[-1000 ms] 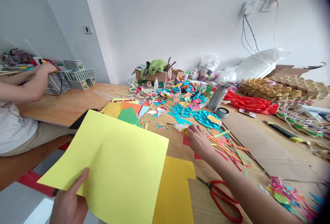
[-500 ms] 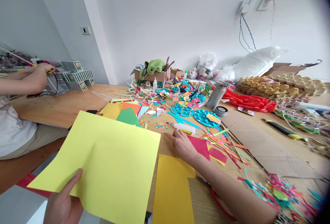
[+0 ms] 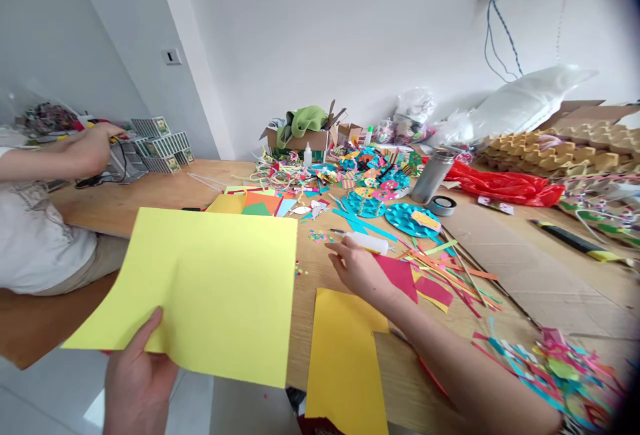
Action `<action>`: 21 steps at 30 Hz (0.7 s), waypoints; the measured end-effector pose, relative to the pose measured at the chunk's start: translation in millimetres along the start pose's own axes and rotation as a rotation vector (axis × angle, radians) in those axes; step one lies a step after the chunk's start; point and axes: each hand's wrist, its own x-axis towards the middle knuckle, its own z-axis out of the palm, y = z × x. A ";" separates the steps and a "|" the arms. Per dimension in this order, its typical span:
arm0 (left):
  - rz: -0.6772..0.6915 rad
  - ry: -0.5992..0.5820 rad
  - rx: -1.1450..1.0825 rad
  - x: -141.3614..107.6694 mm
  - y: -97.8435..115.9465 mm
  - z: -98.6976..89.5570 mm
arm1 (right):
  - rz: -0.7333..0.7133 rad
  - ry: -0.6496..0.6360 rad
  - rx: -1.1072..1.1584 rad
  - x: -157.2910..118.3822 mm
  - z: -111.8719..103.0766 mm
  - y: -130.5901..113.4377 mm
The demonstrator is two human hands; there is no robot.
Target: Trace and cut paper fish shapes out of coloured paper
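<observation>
A large pale yellow sheet [image 3: 220, 288] is gripped at its lower left by my left hand [image 3: 143, 361], the thumb on top and the other fingers beneath. Over the wooden table, my right hand [image 3: 357, 268] has its index finger extended and appears to hold nothing. Just beyond it lies a white glue bottle [image 3: 369, 242], with small paper bits [image 3: 320, 235] to the left. Red paper [image 3: 400, 277] lies beside the wrist. A darker yellow sheet [image 3: 345, 361] with a notched edge lies below, and red-handled scissors [image 3: 433, 376] are partly hidden under my forearm.
A metal flask [image 3: 433, 177], a tape roll [image 3: 442, 205] and blue scalloped discs [image 3: 407, 220] stand or lie behind. Cardboard [image 3: 525, 268] and a cutter [image 3: 575, 241] are at right. At far left, another person's hands [image 3: 100, 138] work near striped boxes [image 3: 163, 145].
The view has shifted, so the table's things sit farther right. The pale yellow sheet has moved left relative to the table, uncovering more paper bits. My right hand keeps its pointing shape.
</observation>
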 end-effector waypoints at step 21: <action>0.211 -0.174 0.280 30.9 -69.2 85.4 | -0.007 -0.029 0.089 -157.3 -17.7 13.5</action>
